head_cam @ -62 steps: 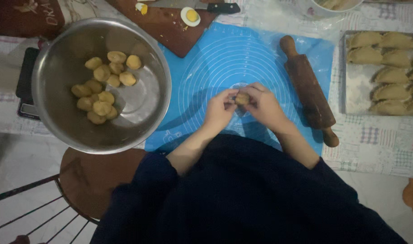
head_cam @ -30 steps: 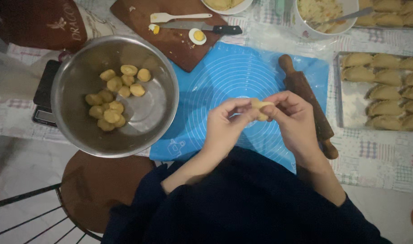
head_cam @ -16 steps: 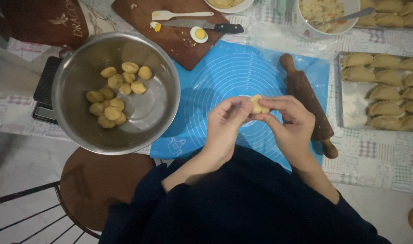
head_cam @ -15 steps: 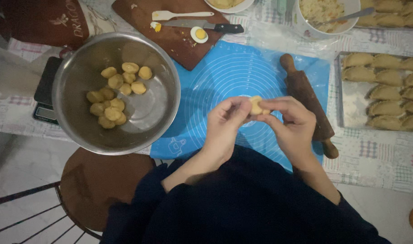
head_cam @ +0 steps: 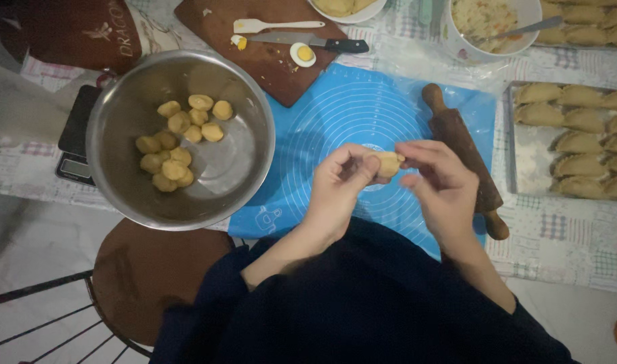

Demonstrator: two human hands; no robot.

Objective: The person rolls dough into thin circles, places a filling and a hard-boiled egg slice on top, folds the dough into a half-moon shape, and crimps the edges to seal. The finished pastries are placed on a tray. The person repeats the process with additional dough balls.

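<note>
Raised slightly, dough piece (head_cam: 389,164) lies crosswise between both hands' fingertips.

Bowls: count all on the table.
3: metal bowl at left holding dough balls; white bowl cut off at top edge; white bowl of filling at top right. None seems hidden.

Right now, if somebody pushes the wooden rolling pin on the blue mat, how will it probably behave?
The rolling pin is a round cylinder lying flat on the blue mat, so it would probably roll sideways. It looks like solid dark wood, likely stiff and fairly heavy. Its narrow handles probably give a secure grip.
</note>
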